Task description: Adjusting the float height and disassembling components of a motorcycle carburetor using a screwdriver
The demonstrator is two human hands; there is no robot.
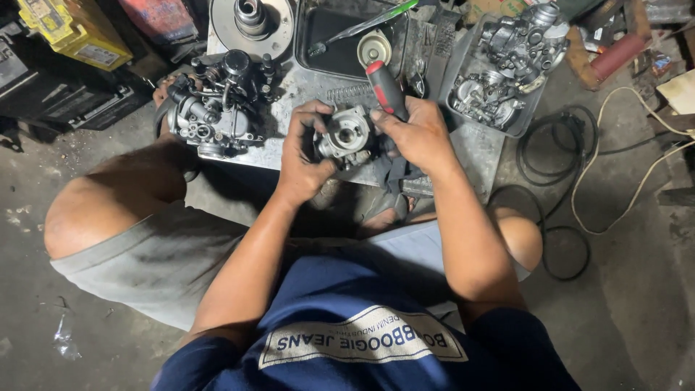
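My left hand (302, 152) grips a small metal carburetor body (345, 135) from its left side, held above my lap. My right hand (414, 134) holds a screwdriver with a red and black handle (386, 88); the handle sticks up past my fingers, and the shaft is hidden behind the hand and the carburetor. A dark rag (394, 174) hangs under the right hand. Both hands press close around the carburetor.
A larger carburetor assembly (217, 108) lies on the grey work board (474, 145) to the left. A metal tray (507, 65) of carburetor parts sits at right, a dark tray (329, 43) with a green-handled tool behind. Cables (579, 166) coil on the floor at right.
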